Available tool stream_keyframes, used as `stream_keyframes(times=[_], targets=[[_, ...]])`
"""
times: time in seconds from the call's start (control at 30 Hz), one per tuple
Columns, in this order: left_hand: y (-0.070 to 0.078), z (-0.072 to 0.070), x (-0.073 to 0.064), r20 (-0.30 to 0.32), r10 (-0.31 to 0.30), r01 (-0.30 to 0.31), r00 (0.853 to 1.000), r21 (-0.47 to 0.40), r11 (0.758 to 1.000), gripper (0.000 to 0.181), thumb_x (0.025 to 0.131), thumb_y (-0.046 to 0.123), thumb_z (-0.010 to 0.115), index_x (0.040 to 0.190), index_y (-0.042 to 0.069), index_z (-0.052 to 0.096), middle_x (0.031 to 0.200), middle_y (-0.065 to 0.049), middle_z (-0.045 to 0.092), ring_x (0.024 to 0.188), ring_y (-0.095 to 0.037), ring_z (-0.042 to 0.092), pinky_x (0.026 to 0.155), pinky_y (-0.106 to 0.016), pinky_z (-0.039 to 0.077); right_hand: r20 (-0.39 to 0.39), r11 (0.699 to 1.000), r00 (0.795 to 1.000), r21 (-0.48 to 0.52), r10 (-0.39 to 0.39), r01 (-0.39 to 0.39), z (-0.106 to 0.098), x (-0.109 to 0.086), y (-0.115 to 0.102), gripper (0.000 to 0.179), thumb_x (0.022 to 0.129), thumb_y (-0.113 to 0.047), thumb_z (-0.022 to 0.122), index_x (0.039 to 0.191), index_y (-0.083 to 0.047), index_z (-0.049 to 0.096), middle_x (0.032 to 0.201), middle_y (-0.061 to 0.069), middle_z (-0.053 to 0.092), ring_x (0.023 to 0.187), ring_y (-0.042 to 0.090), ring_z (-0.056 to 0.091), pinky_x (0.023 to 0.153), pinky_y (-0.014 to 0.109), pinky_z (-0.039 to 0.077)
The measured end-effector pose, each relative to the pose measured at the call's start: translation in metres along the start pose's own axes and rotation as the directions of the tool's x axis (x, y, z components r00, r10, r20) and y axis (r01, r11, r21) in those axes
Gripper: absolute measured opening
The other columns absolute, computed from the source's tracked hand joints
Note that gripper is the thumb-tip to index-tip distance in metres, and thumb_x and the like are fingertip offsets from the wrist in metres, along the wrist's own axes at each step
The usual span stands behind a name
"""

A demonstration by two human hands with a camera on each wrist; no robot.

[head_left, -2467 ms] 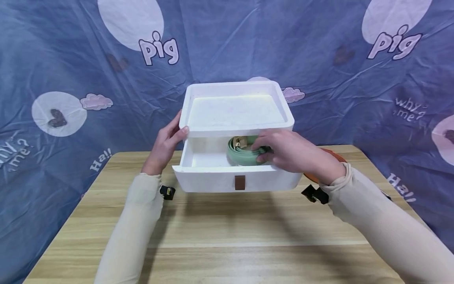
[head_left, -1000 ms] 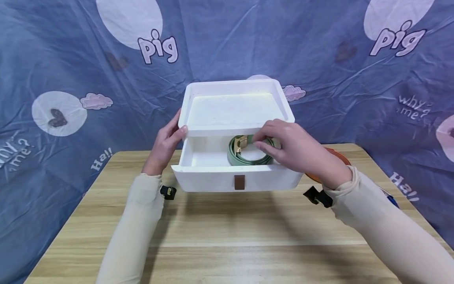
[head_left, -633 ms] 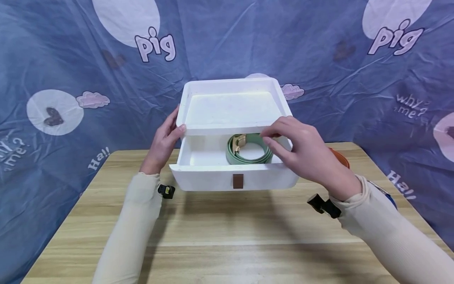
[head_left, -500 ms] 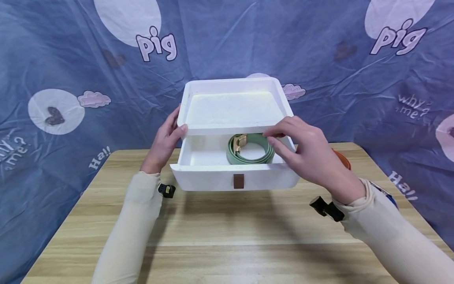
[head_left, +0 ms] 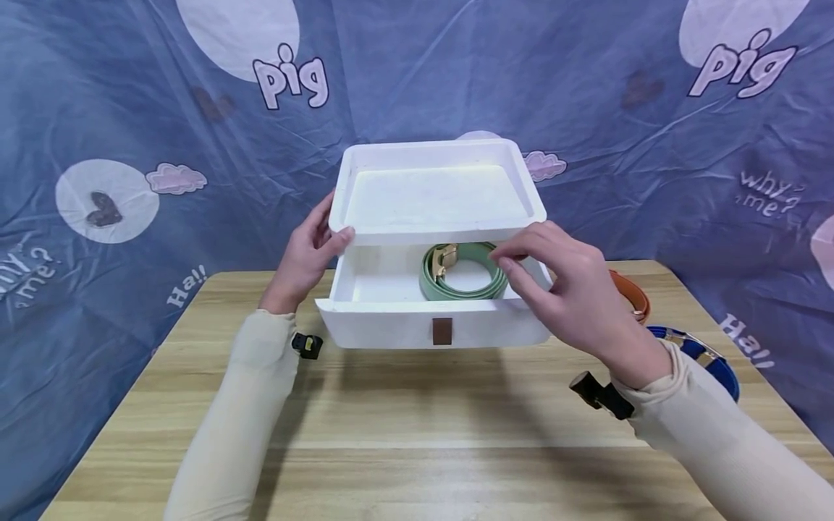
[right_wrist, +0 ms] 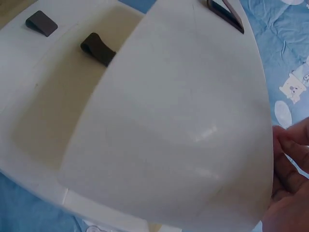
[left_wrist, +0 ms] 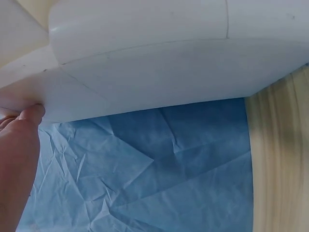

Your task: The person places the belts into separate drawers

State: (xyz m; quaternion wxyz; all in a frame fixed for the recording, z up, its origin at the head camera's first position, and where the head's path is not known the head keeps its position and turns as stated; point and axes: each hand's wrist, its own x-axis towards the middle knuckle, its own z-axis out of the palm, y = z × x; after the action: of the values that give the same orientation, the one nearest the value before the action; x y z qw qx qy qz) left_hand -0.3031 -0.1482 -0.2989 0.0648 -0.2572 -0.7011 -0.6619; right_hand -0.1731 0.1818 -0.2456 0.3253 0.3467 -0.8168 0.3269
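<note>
A white drawer unit (head_left: 443, 236) stands on the table with its top drawer (head_left: 391, 325) pulled out. A coiled green belt (head_left: 464, 294) with a gold buckle (head_left: 439, 260) lies in that drawer, right of its middle. My left hand (head_left: 306, 250) grips the unit's left side, thumb at the front edge below the top; the other fingers are partly hidden. My right hand (head_left: 567, 289) hovers over the drawer's right end, by the belt's right rim. Its fingers are loosely bent, thumb and forefinger close together, with nothing seen between them. In the right wrist view, the drawer front hides the belt.
At the right of the table lie an orange-brown belt (head_left: 630, 293) and a blue belt (head_left: 723, 376), the latter partly behind my right sleeve. More brown pull tabs (right_wrist: 42, 22) show on the unit in the right wrist view. A blue printed cloth (head_left: 417, 72) hangs behind.
My right hand has let go of the green belt and moved up and right. The belt stays coiled in the drawer. My left hand keeps its place on the unit.
</note>
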Motion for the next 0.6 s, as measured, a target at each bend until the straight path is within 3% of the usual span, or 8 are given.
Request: stream_keyframes(times=[0.17,0.4,0.6], targets=[[0.001,-0.002,0.000,-0.006,0.011,-0.011,1.000,0.012,1.000,0.067,0.095,0.015,0.063,0.154,0.011,0.032,0.151,-0.011,0.040,0.133,-0.023,0.042,0.103,-0.034,0.038,-0.056,1.000,0.998,0.005,0.030,-0.030,0.006,-0.007,-0.008,0.011,0.088,-0.002,0.065,0.096,-0.004,0.072,0.094,-0.002,0.067,0.092,0.013,0.058,0.082,0.025,0.043],[-0.002,-0.004,0.000,-0.013,0.024,-0.024,1.000,0.007,1.000,0.068,0.094,0.016,0.066,0.153,0.010,0.034,0.151,-0.010,0.041,0.133,-0.023,0.043,0.103,-0.033,0.038,-0.092,0.990,0.986,-0.028,0.137,-0.140,0.016,-0.020,-0.021,0.006,0.091,-0.006,0.065,0.091,-0.007,0.071,0.084,-0.005,0.062,0.077,0.008,0.056,0.068,0.022,0.043],[-0.001,-0.004,0.003,-0.027,0.026,-0.025,0.999,0.042,0.999,0.073,0.090,0.023,0.072,0.152,0.009,0.036,0.148,-0.012,0.045,0.130,-0.024,0.047,0.101,-0.035,0.040,-0.091,1.000,0.996,-0.012,0.019,-0.020,0.013,-0.027,-0.033,0.010,0.090,-0.011,0.061,0.091,-0.008,0.071,0.082,-0.008,0.063,0.071,0.006,0.056,0.065,0.020,0.045]])
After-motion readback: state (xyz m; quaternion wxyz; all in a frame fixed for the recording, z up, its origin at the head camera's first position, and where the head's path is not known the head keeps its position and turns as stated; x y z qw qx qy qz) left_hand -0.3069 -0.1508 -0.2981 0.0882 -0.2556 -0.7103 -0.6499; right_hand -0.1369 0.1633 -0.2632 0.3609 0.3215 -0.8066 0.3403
